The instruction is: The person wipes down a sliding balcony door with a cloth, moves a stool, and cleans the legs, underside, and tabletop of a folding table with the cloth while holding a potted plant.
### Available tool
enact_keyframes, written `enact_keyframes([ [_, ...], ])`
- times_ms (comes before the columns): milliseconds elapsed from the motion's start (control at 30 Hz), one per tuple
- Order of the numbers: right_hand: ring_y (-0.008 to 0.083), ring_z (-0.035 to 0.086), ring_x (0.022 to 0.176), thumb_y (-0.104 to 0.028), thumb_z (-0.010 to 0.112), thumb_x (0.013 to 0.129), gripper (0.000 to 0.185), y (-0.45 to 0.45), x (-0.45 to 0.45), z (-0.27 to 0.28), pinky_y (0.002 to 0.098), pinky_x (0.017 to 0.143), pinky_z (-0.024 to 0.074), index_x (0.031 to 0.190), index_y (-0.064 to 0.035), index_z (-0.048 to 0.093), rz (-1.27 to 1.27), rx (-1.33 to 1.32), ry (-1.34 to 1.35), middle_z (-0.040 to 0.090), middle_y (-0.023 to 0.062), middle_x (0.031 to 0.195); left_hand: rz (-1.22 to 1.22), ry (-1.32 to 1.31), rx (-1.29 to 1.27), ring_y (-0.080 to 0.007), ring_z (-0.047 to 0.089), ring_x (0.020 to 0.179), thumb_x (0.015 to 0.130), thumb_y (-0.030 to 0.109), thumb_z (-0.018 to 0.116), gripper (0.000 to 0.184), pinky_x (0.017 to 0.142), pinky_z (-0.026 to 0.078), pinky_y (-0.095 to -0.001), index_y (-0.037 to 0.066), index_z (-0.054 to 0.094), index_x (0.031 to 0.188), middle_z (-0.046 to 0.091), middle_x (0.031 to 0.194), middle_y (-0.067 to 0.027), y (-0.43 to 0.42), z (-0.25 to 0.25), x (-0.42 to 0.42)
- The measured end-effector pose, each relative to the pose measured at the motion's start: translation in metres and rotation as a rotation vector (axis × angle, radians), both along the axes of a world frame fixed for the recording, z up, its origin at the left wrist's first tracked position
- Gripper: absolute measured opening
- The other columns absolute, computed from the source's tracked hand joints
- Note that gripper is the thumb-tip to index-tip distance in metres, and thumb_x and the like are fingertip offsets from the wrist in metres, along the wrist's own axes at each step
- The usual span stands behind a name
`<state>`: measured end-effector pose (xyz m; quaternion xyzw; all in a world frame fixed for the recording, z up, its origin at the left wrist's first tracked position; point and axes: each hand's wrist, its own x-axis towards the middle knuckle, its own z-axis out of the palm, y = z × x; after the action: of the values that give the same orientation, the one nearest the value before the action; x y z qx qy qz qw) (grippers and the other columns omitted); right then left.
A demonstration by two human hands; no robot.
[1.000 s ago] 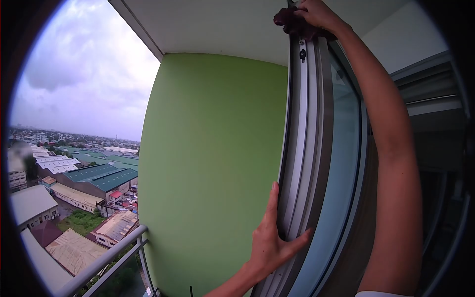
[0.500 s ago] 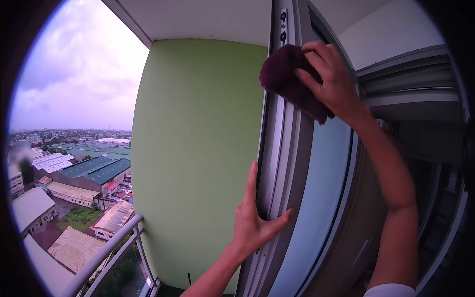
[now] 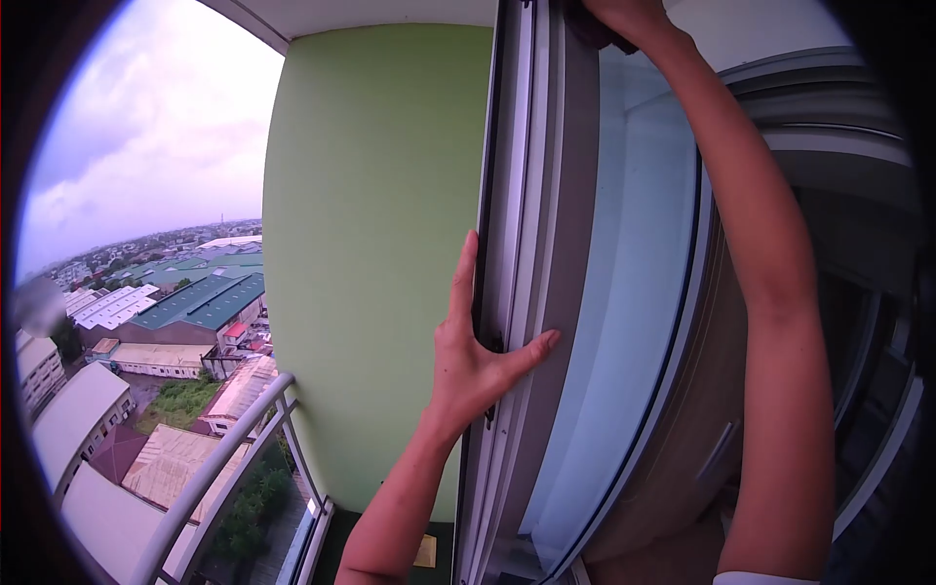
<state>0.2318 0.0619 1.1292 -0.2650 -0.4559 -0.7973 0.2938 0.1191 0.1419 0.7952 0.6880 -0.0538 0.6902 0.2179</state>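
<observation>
My left hand point(image 3: 478, 356) is around the edge of the grey metal frame point(image 3: 564, 195) of a glass door. Its index finger points up along the far side, and the thumb stretches across the near face; the other fingers are hidden behind the frame. Up at the top edge of the view, my right hand point(image 3: 634, 18) is partly cut off. It is closed on a dark purple plush cloth point(image 3: 591, 29), of which only a small part shows, against the upper part of the frame. A pale blue glass pane point(image 3: 634, 224) fills the door beside it.
A green wall point(image 3: 380, 214) stands beyond the door edge. At lower left runs a metal balcony railing point(image 3: 210, 466), with rooftops point(image 3: 200, 302) far below. Past the glass on the right lies a dim interior with a brown wooden panel point(image 3: 673, 439).
My right hand has moved up the frame with the cloth, largely out of view. The view has shifted, and my left hand, still on the door edge, appears higher and further left.
</observation>
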Motion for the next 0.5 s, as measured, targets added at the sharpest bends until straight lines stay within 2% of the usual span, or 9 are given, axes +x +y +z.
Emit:
enact_keyframes([
  [33,0.0306,0.049,0.1,-0.015,0.062,0.085,0.018,0.005,0.001,0.006,0.0404,0.085,0.0443,0.096,-0.0006,0.064,0.004,-0.016,0.012,0.046,0.0132,0.114,0.004,0.012,-0.016,-0.0296,0.04,0.129,0.07,0.024,0.082,0.102,0.108,0.032,-0.0419,0.0,0.018,0.146,0.042,0.139,-0.0196,0.003,-0.003,-0.002],
  [100,0.0296,0.049,0.1,-0.013,0.062,0.084,0.015,0.011,0.004,-0.002,0.0418,0.082,0.0446,0.092,-0.0006,0.064,0.08,-0.001,-0.093,0.048,0.0129,0.109,-0.562,0.106,-0.3,-0.0294,0.037,0.132,0.085,0.027,0.068,0.083,0.11,0.029,-0.041,0.002,0.018,0.147,0.045,0.136,-0.0192,0.009,-0.016,-0.013],
  [133,0.0296,0.049,0.1,-0.013,0.062,0.084,0.015,0.017,0.009,-0.024,0.0418,0.082,0.0446,0.092,-0.0006,0.064,0.081,-0.028,-0.073,0.048,0.0129,0.109,-0.562,0.118,-0.332,-0.0294,0.037,0.132,0.085,0.027,0.068,0.083,0.11,0.029,-0.041,0.002,0.018,0.147,0.045,0.136,-0.0192,0.019,-0.033,-0.017],
  [200,0.0285,0.049,0.1,-0.014,0.061,0.084,0.013,0.007,0.0,-0.106,0.0446,0.086,0.0426,0.088,-0.0027,0.065,0.194,-0.312,-0.001,0.052,0.0125,0.103,-0.655,0.046,-0.406,-0.0278,0.038,0.132,0.095,0.034,0.052,0.069,0.11,0.028,-0.0384,0.005,0.019,0.148,0.039,0.142,-0.019,0.039,-0.077,-0.022],
  [233,0.0262,0.052,0.095,-0.009,0.064,0.08,0.015,0.008,0.002,-0.151,0.0396,0.077,0.0453,0.093,-0.0028,0.064,0.158,-0.334,-0.024,0.053,0.0087,0.101,-0.683,0.019,-0.442,-0.0272,0.039,0.132,0.098,0.036,0.047,0.064,0.111,0.028,-0.0375,0.006,0.019,0.148,0.036,0.144,-0.0189,0.046,-0.099,-0.026],
  [300,0.0212,0.056,0.081,-0.003,0.066,0.072,0.024,0.013,0.004,-0.243,0.0323,0.06,0.0473,0.096,-0.0041,0.065,0.113,-0.449,-0.075,0.052,0.0035,0.092,-0.448,0.223,-0.678,-0.0251,0.028,0.137,0.1,0.048,0.029,0.067,0.113,0.022,-0.0361,0.0,0.022,0.145,0.028,0.148,-0.0213,0.054,-0.149,-0.032],
  [333,0.0204,0.054,0.077,-0.004,0.066,0.067,0.026,0.018,0.005,-0.292,0.0321,0.061,0.0462,0.093,-0.0063,0.066,0.088,-0.551,-0.013,0.051,0.0044,0.089,-0.44,0.226,-0.703,-0.0251,0.028,0.137,0.1,0.048,0.029,0.067,0.113,0.022,-0.0361,0.0,0.022,0.145,0.028,0.148,-0.0213,0.059,-0.179,-0.027],
  [400,0.0147,0.05,0.078,-0.014,0.06,0.073,0.026,0.017,0.011,-0.373,0.0283,0.061,0.0411,0.098,-0.009,0.062,0.037,-0.718,-0.074,0.05,0.002,0.09,-0.36,0.232,-0.976,-0.0245,0.023,0.14,0.1,0.049,0.022,0.071,0.114,0.017,-0.0337,-0.008,0.023,0.142,0.022,0.15,-0.0228,0.056,-0.218,-0.02],
  [500,0.0138,0.048,0.079,-0.014,0.059,0.072,0.022,0.025,0.006,-0.475,0.0282,0.06,0.0396,0.093,-0.0086,0.061,-0.006,-0.981,-0.093,0.049,0.0019,0.091,-0.326,0.243,-0.982,-0.0243,0.02,0.141,0.1,0.05,0.022,0.075,0.115,0.012,-0.0313,-0.014,0.021,0.14,0.021,0.15,-0.0225,0.046,-0.193,-0.031],
])
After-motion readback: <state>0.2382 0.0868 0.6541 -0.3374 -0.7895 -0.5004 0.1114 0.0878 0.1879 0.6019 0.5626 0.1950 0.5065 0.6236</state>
